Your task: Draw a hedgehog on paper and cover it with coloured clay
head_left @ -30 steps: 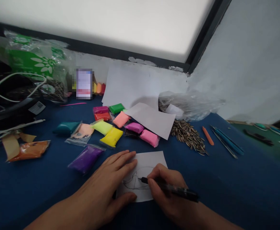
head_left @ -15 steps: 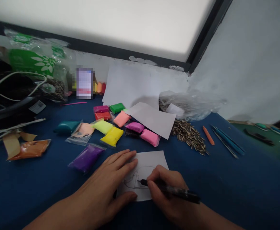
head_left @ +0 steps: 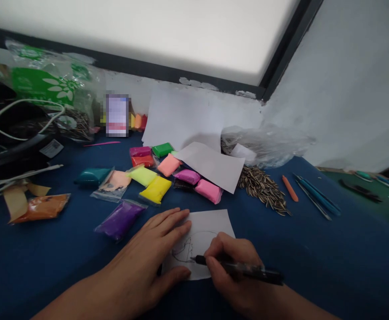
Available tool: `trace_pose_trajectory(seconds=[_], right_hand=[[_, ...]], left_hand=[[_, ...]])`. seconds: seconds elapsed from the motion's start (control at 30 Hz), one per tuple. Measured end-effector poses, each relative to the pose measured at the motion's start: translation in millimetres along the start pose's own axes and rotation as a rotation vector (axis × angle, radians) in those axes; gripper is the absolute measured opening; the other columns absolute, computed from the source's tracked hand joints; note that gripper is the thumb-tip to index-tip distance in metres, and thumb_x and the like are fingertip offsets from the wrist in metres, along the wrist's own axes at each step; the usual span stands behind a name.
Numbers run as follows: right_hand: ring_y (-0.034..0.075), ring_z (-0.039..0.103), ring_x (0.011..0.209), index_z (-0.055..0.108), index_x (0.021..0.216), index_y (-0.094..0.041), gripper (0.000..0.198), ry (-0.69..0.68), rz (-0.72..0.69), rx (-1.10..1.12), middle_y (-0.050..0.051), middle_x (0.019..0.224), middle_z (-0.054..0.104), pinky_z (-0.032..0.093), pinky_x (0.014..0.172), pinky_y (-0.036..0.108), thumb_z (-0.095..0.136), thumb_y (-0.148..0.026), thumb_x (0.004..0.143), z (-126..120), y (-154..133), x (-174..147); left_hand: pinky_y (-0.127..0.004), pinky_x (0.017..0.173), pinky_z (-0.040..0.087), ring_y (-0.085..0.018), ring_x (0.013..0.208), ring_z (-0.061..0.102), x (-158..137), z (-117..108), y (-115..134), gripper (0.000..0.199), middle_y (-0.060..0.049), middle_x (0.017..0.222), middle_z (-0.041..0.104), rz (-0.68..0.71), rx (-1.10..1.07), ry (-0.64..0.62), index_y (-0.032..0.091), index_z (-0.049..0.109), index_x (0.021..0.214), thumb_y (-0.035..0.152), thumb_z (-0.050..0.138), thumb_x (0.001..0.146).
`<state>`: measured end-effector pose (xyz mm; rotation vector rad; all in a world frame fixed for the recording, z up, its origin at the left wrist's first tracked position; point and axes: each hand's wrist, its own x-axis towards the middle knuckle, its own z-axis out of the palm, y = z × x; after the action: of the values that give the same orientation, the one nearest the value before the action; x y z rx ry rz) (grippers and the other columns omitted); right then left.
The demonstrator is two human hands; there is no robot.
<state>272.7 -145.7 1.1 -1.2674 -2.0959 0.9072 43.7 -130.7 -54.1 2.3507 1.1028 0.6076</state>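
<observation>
A small white sheet of paper [head_left: 210,221] lies on the blue tabletop, with a partly drawn outline in dark lines on it. My left hand [head_left: 161,249] rests flat across the paper's left side, fingers stretched and thumb apart. In my right hand [head_left: 234,266] is a black pen [head_left: 247,270], gripped between thumb and fingers. Its tip touches or nearly touches the lower part of the drawing. The hands cover parts of the sheet. Just beyond my left hand lies a purple clay packet [head_left: 119,220].
Several coloured clay packets [head_left: 156,189] lie past the paper, near a folded sheet [head_left: 214,164]. Right of them are a heap of sunflower seeds [head_left: 262,189], an orange stick [head_left: 290,188] and blue tools [head_left: 317,193]. White cables [head_left: 21,175] and a green-printed bag [head_left: 44,84] sit left.
The pen tip has moved slightly down the paper, leaving a bit more line on the drawing. My right hand has shifted a little with it; my left hand stays put.
</observation>
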Motion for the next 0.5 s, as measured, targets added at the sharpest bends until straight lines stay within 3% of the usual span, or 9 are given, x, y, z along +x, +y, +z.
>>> trace_pose_trajectory(seconds=[0.23,0.5], right_hand=[[0.011,0.049,0.045,0.051,0.071,-0.022,0.020,0.100,0.031,0.020,-0.004,0.056,0.051,0.037,0.046,0.022,0.045,-0.023,0.090,1.5,4.4,-0.4],[0.012,0.049,0.051,0.060,0.081,-0.019,0.020,0.071,0.100,0.067,-0.002,0.062,0.057,0.039,0.048,0.022,0.049,-0.029,0.095,1.9,8.3,3.7]], left_hand=[[-0.059,0.118,0.035,-0.035,0.149,0.033,0.8,-2.3,0.6,0.073,-0.003,0.163,0.038,-0.026,-0.014,-0.004,0.034,0.043,0.153,0.025,0.073,0.086],[-0.059,0.118,0.035,-0.035,0.150,0.031,0.8,-1.7,-0.3,0.073,-0.003,0.164,0.036,-0.020,-0.001,-0.021,0.033,0.043,0.153,0.026,0.073,0.087]])
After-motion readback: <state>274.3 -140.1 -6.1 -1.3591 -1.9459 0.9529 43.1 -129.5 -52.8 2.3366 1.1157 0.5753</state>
